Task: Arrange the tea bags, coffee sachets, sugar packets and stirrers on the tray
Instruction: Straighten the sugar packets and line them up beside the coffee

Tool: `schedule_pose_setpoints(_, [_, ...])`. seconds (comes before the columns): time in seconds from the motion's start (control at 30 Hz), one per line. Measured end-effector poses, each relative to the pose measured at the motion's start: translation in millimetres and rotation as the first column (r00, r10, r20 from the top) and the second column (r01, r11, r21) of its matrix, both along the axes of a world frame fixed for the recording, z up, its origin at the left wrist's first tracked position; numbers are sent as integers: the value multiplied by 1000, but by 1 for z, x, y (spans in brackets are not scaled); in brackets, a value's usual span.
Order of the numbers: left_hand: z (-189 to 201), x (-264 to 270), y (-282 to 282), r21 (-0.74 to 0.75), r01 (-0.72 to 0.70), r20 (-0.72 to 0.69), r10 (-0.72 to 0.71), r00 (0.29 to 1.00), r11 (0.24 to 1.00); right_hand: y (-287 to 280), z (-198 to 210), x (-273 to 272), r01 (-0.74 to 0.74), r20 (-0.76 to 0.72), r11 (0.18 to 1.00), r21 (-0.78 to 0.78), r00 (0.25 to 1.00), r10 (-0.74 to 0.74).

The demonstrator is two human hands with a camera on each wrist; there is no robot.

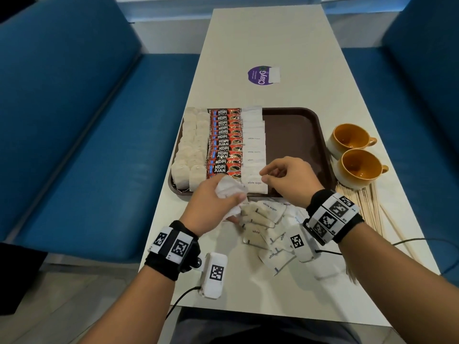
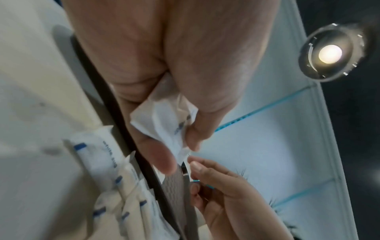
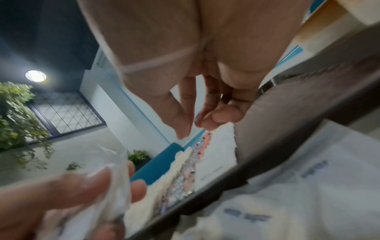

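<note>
Three columns fill the left half of the brown tray (image 1: 295, 125): tea bags (image 1: 192, 150) in a double row at far left, red Kopi Juan coffee sachets (image 1: 224, 142) in the middle, white sugar packets (image 1: 254, 150) laid overlapping on the right of those. Right half of tray is bare. Tray sits on a white table (image 1: 260, 45).

Left hand (image 1: 213, 204) hovers over the tray's near edge, fingers and thumb curled round a bunch of sugar packets (image 1: 229, 189); left wrist view shows the crumpled white paper with blue print pinched between thumb and fingers. Right hand (image 1: 288, 180) is above the near end of the sugar column, just beside the left hand, thumb and forefinger drawn close together, other fingers loosely curled. Whether it pinches anything, cannot tell; right wrist view shows nothing clear between the fingertips (image 3: 224, 116).

Loose pile of sugar packets (image 1: 263, 229) lies on the table just in front of the tray, under and between the wrists. Wooden stirrers (image 1: 367, 207) lie fanned on the table right of the tray, beside two orange cups (image 1: 355, 155). Purple round sticker (image 1: 260, 75) further up the table. Blue bench seats (image 1: 87, 120) on both sides.
</note>
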State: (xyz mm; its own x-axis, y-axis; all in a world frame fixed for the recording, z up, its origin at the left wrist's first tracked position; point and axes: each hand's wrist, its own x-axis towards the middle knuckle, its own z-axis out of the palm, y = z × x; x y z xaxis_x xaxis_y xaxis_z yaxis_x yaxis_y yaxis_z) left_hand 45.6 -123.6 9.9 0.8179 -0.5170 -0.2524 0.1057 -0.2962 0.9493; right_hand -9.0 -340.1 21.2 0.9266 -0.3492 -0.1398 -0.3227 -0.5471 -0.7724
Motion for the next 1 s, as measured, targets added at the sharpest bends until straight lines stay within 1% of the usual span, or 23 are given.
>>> schedule_pose_setpoints(0.03, [1, -2, 3, -52, -30, -38, 28, 999, 998, 2, 5, -4, -11, 37, 999, 34, 999, 10])
schedule_pose_setpoints(0.07, [2, -4, 6, -106, -55, -106, 44, 993, 993, 6, 10, -9, -29, 69, 996, 89, 997, 23])
schedule_pose_setpoints(0.13, [6, -12, 9, -212, -96, -260, 39, 965, 972, 17, 17, -19, -76, 112, 970, 232, 992, 51])
schedule_pose_setpoints(0.17, [6, -16, 11, -239, -105, -301, 29, 953, 965, 23, 19, -24, -98, 122, 949, 298, 990, 63])
schedule_pose_setpoints(0.3, [4, -31, 15, -276, -80, -322, -14, 947, 958, 45, 15, -40, -158, 149, 876, 455, 984, 100])
schedule_pose_setpoints(0.43, [5, -42, 16, -330, -137, -405, -9, 914, 934, 55, 11, -51, -140, 168, 810, 569, 984, 52])
schedule_pose_setpoints(0.53, [10, -48, 15, -363, -132, -436, -43, 899, 922, 59, 15, -57, -120, 168, 784, 610, 986, 19])
schedule_pose_setpoints(0.6, [15, -51, 15, -382, -171, -502, -49, 863, 908, 59, 18, -58, -100, 164, 770, 630, 987, -6])
schedule_pose_setpoints(0.7, [20, -48, 19, -434, -272, -639, -80, 765, 859, 55, 20, -59, -64, 150, 807, 587, 988, -31])
schedule_pose_setpoints(0.73, [21, -48, 20, -452, -284, -660, -103, 744, 846, 55, 20, -59, -57, 146, 818, 572, 989, -33])
schedule_pose_setpoints(0.77, [21, -47, 21, -463, -282, -664, -117, 739, 840, 55, 20, -59, -56, 138, 828, 558, 990, -26])
schedule_pose_setpoints(0.8, [21, -47, 22, -475, -271, -652, -127, 748, 837, 56, 20, -59, -59, 125, 840, 539, 992, -11])
schedule_pose_setpoints(0.87, [21, -49, 21, -494, -230, -594, -133, 793, 838, 59, 19, -59, -72, 102, 859, 506, 995, 23])
schedule_pose_setpoints(0.93, [20, -51, 19, -505, -181, -535, -142, 833, 844, 60, 15, -59, -78, 115, 869, 489, 993, 24])
schedule_pose_setpoints(1.0, [18, -52, 19, -494, -157, -503, -134, 854, 855, 59, 13, -58, -69, 144, 893, 445, 990, 5])
